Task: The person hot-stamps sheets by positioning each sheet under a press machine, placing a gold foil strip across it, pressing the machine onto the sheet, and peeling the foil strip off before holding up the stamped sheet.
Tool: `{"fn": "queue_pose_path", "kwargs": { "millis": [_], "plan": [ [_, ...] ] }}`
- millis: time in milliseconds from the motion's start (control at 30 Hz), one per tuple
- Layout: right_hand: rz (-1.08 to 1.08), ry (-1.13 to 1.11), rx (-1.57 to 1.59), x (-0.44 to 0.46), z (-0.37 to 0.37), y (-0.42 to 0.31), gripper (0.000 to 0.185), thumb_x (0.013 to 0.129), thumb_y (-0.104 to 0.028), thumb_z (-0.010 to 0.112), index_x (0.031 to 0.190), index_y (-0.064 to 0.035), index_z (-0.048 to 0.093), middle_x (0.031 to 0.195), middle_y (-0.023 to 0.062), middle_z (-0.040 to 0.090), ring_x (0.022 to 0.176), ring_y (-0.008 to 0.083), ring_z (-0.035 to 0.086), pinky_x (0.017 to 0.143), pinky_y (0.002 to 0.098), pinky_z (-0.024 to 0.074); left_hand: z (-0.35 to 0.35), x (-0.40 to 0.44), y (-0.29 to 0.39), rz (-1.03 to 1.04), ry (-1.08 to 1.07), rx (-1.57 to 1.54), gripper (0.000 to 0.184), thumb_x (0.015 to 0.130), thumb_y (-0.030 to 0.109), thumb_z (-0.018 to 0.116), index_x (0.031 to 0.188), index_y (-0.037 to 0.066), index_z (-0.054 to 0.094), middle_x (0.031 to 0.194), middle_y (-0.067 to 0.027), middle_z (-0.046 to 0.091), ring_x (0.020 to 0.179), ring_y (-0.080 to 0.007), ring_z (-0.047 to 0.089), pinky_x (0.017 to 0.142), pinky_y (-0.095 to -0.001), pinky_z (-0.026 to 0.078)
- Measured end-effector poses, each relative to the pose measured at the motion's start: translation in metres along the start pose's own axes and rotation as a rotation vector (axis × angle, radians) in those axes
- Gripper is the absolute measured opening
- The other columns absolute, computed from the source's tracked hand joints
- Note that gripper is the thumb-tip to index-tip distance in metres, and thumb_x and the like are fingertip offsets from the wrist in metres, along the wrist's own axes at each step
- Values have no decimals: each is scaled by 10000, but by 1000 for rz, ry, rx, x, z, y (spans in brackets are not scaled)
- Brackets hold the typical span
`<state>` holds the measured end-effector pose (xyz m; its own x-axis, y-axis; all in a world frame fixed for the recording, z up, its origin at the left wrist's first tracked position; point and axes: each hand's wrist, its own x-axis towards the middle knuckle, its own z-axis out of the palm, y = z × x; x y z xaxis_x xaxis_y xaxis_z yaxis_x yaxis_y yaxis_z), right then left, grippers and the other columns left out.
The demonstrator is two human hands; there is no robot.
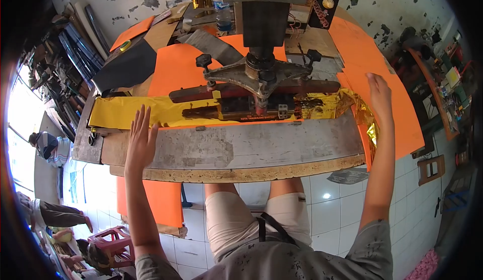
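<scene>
Foil point(123, 111) gold, dark-patched; sheets point(402, 111) orange; shorts point(229, 214) beige.

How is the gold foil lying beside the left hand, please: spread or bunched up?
Spread out: the gold foil forms a wide, mostly smooth band there.

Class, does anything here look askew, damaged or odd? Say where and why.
The gold foil lies fairly flat near the left hand, but its right end trails, crumpled, over orange sheets by the right hand. The wall behind looks damaged, flaked in dark patches.
</scene>
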<state>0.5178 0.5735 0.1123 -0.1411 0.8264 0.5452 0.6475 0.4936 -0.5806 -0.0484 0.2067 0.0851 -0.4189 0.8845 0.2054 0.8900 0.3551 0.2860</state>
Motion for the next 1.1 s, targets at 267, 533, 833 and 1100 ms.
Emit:
{"fn": "queue_pose_path", "kwargs": {
  "millis": [267,533,833,1100],
  "plan": [
    [-337,-39,-132,-170,33,-113,223,964,-202,645,1130,-56,672,1147,101,665,1114,312,595,1010,452,398,51,-109,62,164,313,-211,632,1039,465,401,1528,65,411,1606,-175,392,1532,-395,271,1238,-587,126],
    [-248,-151,-114,-182,41,-110,273,935,-222,688,1158,-68,660,1217,65,643,1206,294,547,1043,460,369,131,-160,95,101,493,-178,647,1022,452,433,1530,52,406,1610,-237,352,1522,-479,226,1223,-623,93],
    [-322,-260,-188,-184,44,-108,352,959,-277,675,1243,-74,635,1406,105,549,1354,326,466,1129,488,345,155,-159,78,158,538,-177,670,1003,470,470,1532,64,398,1639,-230,283,1528,-489,162,1215,-657,60],
    [-380,-376,-251,-175,56,-103,377,985,-290,638,1291,-72,610,1527,117,466,1424,339,403,1170,510,309,151,-164,84,162,526,-174,635,1007,390,490,1532,53,370,1641,-232,272,1537,-479,143,1214,-661,50]
  ]
}}
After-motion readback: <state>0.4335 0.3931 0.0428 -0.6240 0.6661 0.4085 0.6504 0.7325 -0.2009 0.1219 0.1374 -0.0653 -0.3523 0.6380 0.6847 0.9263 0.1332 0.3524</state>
